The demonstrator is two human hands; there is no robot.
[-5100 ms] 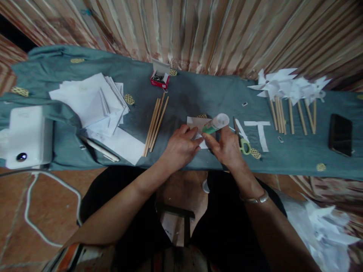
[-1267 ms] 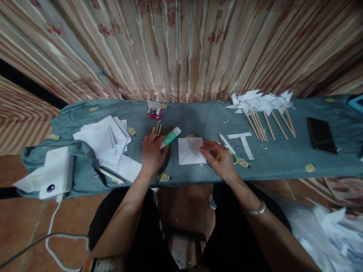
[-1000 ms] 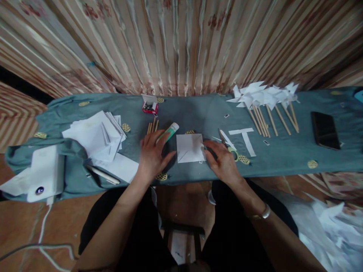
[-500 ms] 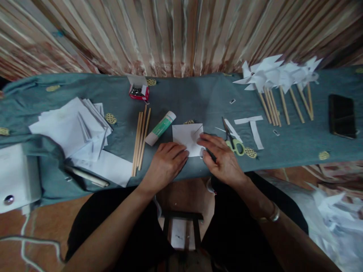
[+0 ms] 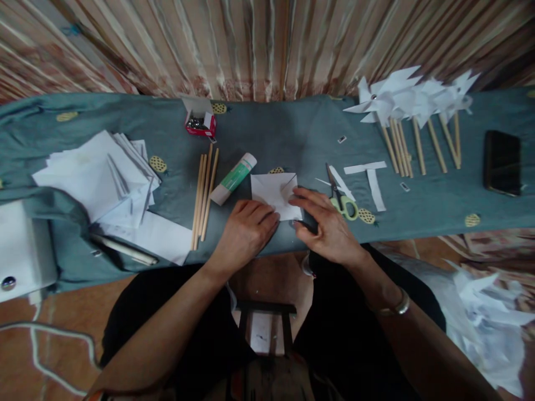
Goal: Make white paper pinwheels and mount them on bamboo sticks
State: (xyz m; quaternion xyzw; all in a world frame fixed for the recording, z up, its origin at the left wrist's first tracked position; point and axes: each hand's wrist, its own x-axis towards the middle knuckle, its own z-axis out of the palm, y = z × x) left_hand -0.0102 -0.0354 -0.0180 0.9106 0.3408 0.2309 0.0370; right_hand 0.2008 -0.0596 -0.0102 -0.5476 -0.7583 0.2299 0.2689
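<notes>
A small white square of paper (image 5: 273,186) with slits running in from its upper corners lies on the cloth in front of me. My left hand (image 5: 252,227) rests flat over its lower left part, fingers stretched out together. Fingers of my right hand (image 5: 324,223) lie on the paper's right side, with the thumb apart near the lower right corner. Just right of that hand are green-handled scissors (image 5: 345,206) and thin paper strips (image 5: 376,189). A green and white glue stick (image 5: 234,179) lies at the paper's upper left.
Several wooden sticks (image 5: 204,195) lie beside a paper stack (image 5: 96,172). An open red box (image 5: 200,123) holds small metal pieces. Finished paper pinwheels (image 5: 412,97) lie at the back right, a black phone (image 5: 502,163) beyond. A white device (image 5: 25,250) stands at left.
The whole view has shifted slightly, so the table sits a little higher. Both hands keep nearly the same place on the paper; the right fingers have moved only slightly.
</notes>
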